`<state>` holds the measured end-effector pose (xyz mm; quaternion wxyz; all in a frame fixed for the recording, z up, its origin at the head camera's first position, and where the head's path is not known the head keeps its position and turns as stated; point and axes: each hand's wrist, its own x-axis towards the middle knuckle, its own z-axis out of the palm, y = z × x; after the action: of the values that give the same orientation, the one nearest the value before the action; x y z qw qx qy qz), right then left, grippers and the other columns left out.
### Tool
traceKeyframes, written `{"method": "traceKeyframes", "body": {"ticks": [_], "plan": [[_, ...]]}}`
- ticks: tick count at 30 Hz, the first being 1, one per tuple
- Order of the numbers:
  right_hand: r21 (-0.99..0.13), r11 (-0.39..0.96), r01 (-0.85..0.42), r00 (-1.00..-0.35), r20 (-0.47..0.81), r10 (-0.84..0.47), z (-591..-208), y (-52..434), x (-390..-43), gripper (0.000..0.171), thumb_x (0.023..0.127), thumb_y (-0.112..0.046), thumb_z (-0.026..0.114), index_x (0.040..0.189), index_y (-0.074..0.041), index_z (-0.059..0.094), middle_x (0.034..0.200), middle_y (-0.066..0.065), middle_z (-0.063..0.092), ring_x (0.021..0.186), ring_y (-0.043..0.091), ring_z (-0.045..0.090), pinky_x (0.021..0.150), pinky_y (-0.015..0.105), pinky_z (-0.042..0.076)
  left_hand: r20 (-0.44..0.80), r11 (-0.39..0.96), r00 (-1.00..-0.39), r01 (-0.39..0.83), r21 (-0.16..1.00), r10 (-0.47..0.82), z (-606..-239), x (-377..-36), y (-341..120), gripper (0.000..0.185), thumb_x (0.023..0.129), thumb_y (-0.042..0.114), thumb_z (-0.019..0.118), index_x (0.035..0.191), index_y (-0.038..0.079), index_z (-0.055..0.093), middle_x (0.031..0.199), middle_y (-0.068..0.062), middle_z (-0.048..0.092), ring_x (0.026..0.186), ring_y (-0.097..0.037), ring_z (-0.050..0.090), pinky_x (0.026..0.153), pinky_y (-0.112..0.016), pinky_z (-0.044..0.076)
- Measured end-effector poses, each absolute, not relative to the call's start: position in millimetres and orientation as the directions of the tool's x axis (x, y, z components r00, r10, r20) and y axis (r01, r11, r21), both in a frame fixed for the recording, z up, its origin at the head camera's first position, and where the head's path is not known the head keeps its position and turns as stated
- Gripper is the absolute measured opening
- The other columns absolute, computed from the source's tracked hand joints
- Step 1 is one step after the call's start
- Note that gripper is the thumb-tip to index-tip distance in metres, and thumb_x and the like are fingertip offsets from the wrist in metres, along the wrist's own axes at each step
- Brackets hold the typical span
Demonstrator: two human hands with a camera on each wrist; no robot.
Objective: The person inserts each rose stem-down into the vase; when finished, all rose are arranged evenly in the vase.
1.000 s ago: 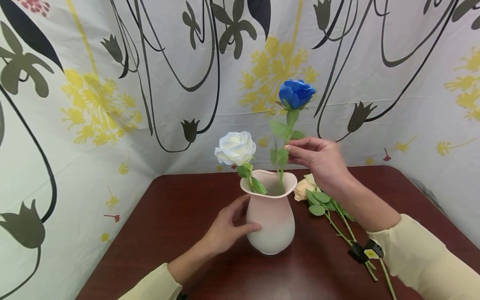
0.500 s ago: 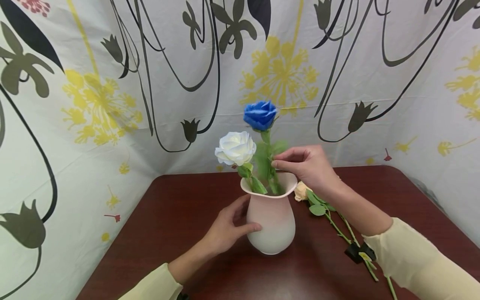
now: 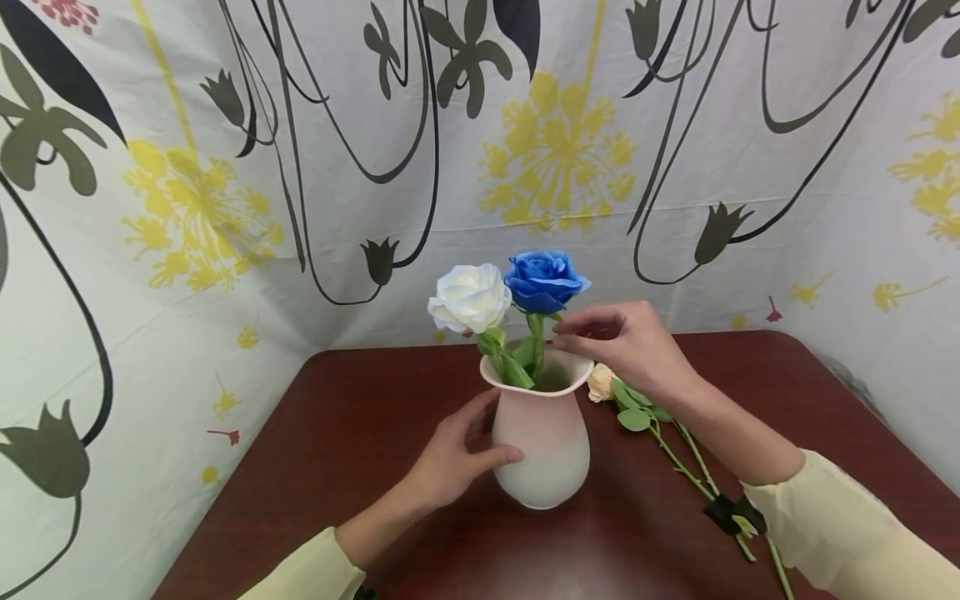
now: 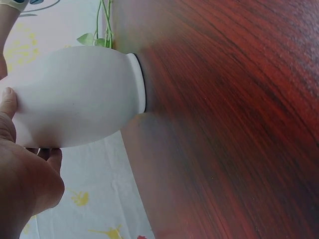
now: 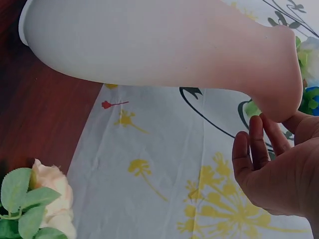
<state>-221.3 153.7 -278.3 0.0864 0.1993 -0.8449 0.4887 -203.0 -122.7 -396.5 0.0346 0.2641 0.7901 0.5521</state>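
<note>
Left hand: the left hand (image 3: 450,458) is curling round the side of the vase (image 3: 543,437), thumb in front, fingers going round the back. In the left wrist view the thumb is pressing on the smooth round belly.
Right hand: the right hand (image 3: 626,342) is hovering just over the rim of the vase, fingers loose and a bit bent. The fingertips are close to the blue stem, but I cannot tell if they are pinching it.
Vase: it is sitting between the two hands. It is smooth and matte, pale pink, fat at the bottom, with a wavy lip on top.
Blue rose (image 3: 545,282): it is standing in the vase, just left of the right hand's fingertips. Its petals are looking soft like cloth.
White rose (image 3: 470,297): it is standing in the vase too, touching the blue rose, above the left hand.
Peach rose (image 3: 602,382): it is lying flat under the right wrist, with green leaves and a long thin stem.
Table (image 3: 337,433): dark red wood, shiny, with fine lines in it, under both hands.
Cloth wall (image 3: 225,208): white cloth with yellow flowers and black curly lines, hanging behind the hands.
</note>
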Motion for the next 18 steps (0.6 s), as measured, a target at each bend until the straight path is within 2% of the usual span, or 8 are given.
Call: {"method": "traceKeyframes", "body": {"ticks": [11,15,18], "plan": [[-0.864,0.388,-0.322,-0.943,0.256,-0.212,-286.5,166.9,-216.2,0.040,0.099,-0.043,0.077,0.128,-0.016,0.077,0.127,0.001,0.075,0.121,0.018,0.066,0.097,0.034,0.055,0.234,0.250,-0.859,0.376,0.892,0.456,-398.1,-204.5,-122.5,0.077,0.094,0.029,0.085,0.159,0.028,0.046,0.153,0.004,0.057,0.133,-0.015,0.061,0.110,-0.037,0.051],[-0.841,0.364,-0.401,-0.915,0.343,-0.214,-293.1,168.1,-213.9,0.034,0.101,-0.037,0.076,0.127,-0.015,0.078,0.124,0.000,0.076,0.118,0.015,0.068,0.095,0.028,0.056,0.238,0.254,-0.860,0.379,0.890,0.451,-398.3,-204.2,-122.7,0.077,0.093,0.028,0.086,0.160,0.027,0.047,0.153,0.004,0.058,0.132,-0.015,0.061,0.110,-0.036,0.051],[-0.781,0.361,-0.509,-0.860,0.448,-0.243,-298.4,167.2,-210.6,0.026,0.103,-0.027,0.075,0.126,-0.017,0.078,0.123,-0.003,0.077,0.118,0.013,0.069,0.093,0.024,0.056,0.240,0.253,-0.860,0.380,0.890,0.450,-397.9,-203.7,-122.9,0.077,0.093,0.028,0.086,0.160,0.026,0.046,0.152,0.004,0.058,0.131,-0.015,0.062,0.109,-0.036,0.051]]}}
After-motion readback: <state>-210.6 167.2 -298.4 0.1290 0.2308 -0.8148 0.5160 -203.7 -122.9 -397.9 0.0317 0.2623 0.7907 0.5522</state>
